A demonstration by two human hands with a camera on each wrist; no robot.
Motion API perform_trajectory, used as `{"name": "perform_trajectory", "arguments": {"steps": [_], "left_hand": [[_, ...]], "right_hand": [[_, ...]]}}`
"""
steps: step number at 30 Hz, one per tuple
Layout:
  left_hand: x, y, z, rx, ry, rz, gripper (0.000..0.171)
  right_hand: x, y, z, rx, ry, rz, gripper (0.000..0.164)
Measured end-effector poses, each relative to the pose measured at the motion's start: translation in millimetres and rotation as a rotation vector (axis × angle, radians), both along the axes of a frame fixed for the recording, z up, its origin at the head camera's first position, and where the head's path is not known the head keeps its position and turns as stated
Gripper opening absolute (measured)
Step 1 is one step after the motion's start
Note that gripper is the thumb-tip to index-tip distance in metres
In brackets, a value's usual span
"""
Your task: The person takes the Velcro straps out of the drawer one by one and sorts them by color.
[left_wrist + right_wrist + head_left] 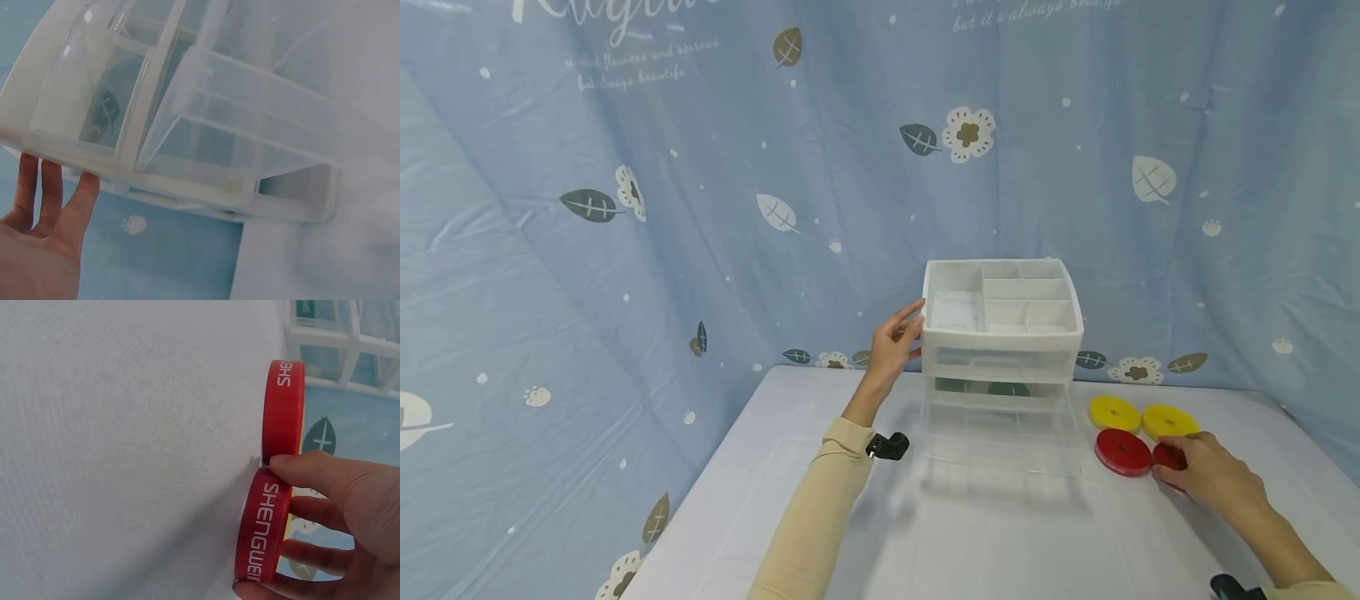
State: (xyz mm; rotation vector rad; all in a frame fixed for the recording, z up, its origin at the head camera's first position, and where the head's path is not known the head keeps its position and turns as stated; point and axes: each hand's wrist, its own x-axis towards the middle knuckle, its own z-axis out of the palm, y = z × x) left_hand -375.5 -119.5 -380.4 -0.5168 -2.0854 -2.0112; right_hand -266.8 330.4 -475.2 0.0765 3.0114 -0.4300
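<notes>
My left hand (891, 350) rests its fingertips against the left side of a white drawer unit (1002, 340), fingers extended in the left wrist view. The unit's bottom clear drawer (1000, 442) is pulled out toward me. At the right, my right hand (1213, 475) grips a red tape roll (265, 528) by its edge, thumb on one side and fingers on the other. Lettering reading SHENGWEI runs along its rim. Another red tape roll (1123, 452) lies right beside it on the table.
Two yellow tape rolls (1114, 414) lie behind the red ones. Dark green shapes (1009, 389) show through the unit's middle drawer. The top tray (955, 308) has several compartments. A blue patterned curtain (850, 167) hangs behind the white table (970, 550).
</notes>
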Motion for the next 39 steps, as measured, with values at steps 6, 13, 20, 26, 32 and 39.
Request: {"name": "perform_trajectory", "arguments": {"steps": [6,13,20,26,32,39], "left_hand": [[0.1,-1.2,-0.6,-0.008,0.003,-0.002,0.035],[1.3,-1.9,-0.6,-0.011,0.000,-0.005,0.038],[1.5,-2.8,-1.0,-0.004,0.006,-0.010,0.036],[1.2,-3.8,-1.5,-0.002,0.015,-0.018,0.035],[0.3,-3.3,-1.9,0.003,0.007,-0.013,0.035],[0.1,-1.6,-0.3,-0.004,-0.003,-0.012,0.036]], "right_hand": [[1.5,-2.2,-2.9,-0.002,0.006,-0.010,0.077],[3.4,-4.6,-4.7,-0.001,0.021,-0.003,0.078],[9.4,-15.1,0.3,0.000,0.116,0.042,0.073],[18.4,-41.9,18.4,-0.040,0.182,0.082,0.050],[33.1,-75.5,29.7,-0.110,0.135,0.154,0.024],[47.5,-108.1,39.0,-0.188,0.096,0.230,0.016]]}}
